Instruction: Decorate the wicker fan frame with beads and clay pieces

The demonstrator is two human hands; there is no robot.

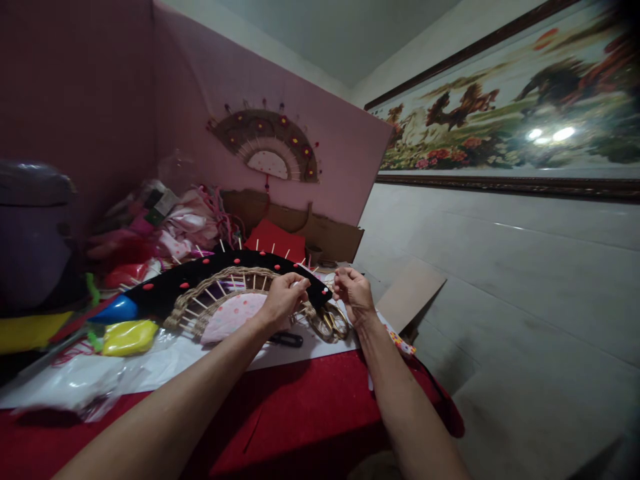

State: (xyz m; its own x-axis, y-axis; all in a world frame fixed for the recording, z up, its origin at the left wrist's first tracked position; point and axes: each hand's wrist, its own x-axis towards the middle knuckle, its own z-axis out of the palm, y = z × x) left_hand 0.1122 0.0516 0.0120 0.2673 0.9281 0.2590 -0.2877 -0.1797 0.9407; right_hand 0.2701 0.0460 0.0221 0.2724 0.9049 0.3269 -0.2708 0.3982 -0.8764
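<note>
A handmade fan lies across the table, with a black cloth band (170,287) dotted with red pieces, thin sticks, a woven cord border and a pale dotted centre (234,317). My left hand (287,298) is over the right part of this fan, its fingers closed in a pinch. My right hand (353,293) is raised just past the band's right end, fingertips also pinched. Whatever either hand holds is too small to make out. Small pink and white dots (326,291) show on the band's tip between the hands. Gold-handled scissors (327,323) lie below them, near a black handle (287,339).
A yellow packet (130,338), a blue packet (117,309) and a clear plastic bag (80,383) lie left on white paper over a red cloth (300,400). Piled pink fabric (187,223) is behind. Another fan (270,143) hangs on the pink panel; a board (411,293) leans right.
</note>
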